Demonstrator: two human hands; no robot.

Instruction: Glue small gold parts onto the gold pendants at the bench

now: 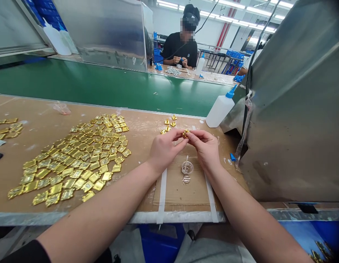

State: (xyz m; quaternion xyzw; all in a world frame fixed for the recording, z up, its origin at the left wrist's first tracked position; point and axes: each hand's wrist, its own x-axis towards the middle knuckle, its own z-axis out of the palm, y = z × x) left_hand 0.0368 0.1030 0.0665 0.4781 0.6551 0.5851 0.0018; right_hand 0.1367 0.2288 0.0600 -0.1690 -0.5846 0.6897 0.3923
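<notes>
Forearms [109, 202] flank a cup [190, 168] on cardboard [185, 197], left hand [164, 150] and right hand [207, 149] pinching one gold piece [185, 134].

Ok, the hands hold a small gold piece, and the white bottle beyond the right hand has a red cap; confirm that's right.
The cap is blue, not red, as the head view shows. The rest stands: left hand and right hand hold the small gold piece, with the white bottle beyond the right one.

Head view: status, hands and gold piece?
Left hand and right hand: pinching one gold piece. Piece partly hidden in the grip. Close by: loose gold pieces beyond the hands, cup with stick nearer the body.
</notes>
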